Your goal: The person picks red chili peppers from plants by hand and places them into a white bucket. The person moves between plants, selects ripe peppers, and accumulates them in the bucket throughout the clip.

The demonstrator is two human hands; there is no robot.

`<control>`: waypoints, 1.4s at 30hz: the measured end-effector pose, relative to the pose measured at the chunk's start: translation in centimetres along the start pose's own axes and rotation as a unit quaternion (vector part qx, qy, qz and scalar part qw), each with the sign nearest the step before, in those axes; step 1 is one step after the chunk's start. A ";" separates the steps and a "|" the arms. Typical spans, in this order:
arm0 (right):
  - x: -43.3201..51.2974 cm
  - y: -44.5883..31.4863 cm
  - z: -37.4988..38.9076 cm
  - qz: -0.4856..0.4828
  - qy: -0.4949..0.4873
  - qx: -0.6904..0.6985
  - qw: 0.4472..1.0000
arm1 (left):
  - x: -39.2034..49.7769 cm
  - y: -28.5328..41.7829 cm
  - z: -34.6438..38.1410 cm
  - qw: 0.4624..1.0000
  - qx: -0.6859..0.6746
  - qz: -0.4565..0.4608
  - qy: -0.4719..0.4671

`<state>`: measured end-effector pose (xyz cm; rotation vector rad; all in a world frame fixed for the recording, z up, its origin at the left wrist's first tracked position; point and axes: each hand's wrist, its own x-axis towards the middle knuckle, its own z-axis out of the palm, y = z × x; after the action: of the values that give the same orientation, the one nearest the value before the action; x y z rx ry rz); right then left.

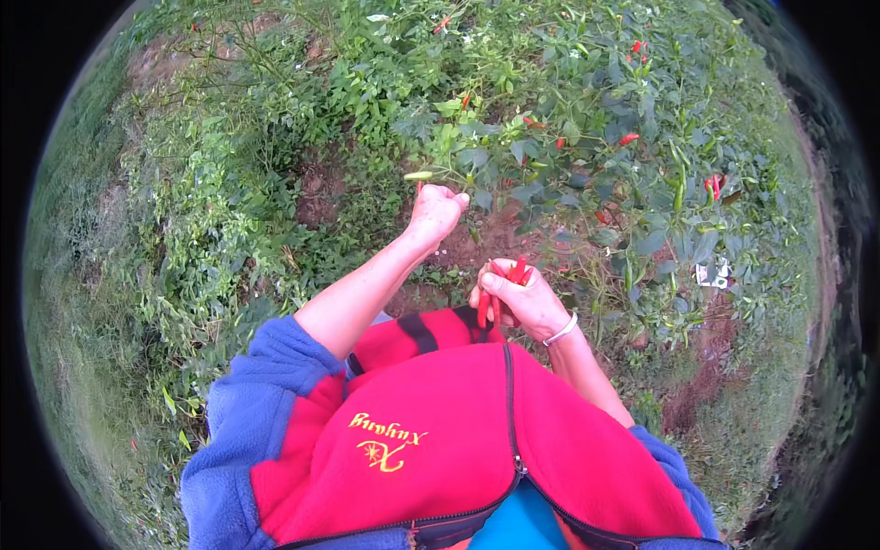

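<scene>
My right hand, with a pale bracelet at the wrist, is closed around several red chili peppers in front of my jacket. Their ends stick out above and below the fingers. Further forward and to the left, my left hand is curled, its back towards me, at the edge of a chili plant. A pale green chili lies just beyond its knuckles, and a bit of red shows beside it. The fingertips are hidden, so whether they grip anything cannot be told.
Chili plants with red chilies and green chilies spread ahead and to the right. Low weeds cover the left side. Reddish soil shows through gaps. A white scrap with dark marks sits among leaves at right.
</scene>
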<state>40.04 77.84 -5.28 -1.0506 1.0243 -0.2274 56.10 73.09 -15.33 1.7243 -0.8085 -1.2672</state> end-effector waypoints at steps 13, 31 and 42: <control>-1.0 1.4 0.7 0.032 -0.156 0.223 0.962 | 3.1 -5.7 -5.1 0.995 0.053 -0.038 0.079; 4.5 -2.1 -3.6 -0.074 0.020 0.200 0.977 | -1.0 -16.7 -8.1 0.898 0.436 -0.046 0.027; 4.9 -1.8 -2.5 -0.056 0.114 0.167 0.978 | -3.4 -18.9 -6.8 0.871 0.470 -0.113 -0.091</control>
<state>41.29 72.42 -7.01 -0.7864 1.0864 -0.6025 62.10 86.17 -29.71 2.5363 -1.5483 -1.2874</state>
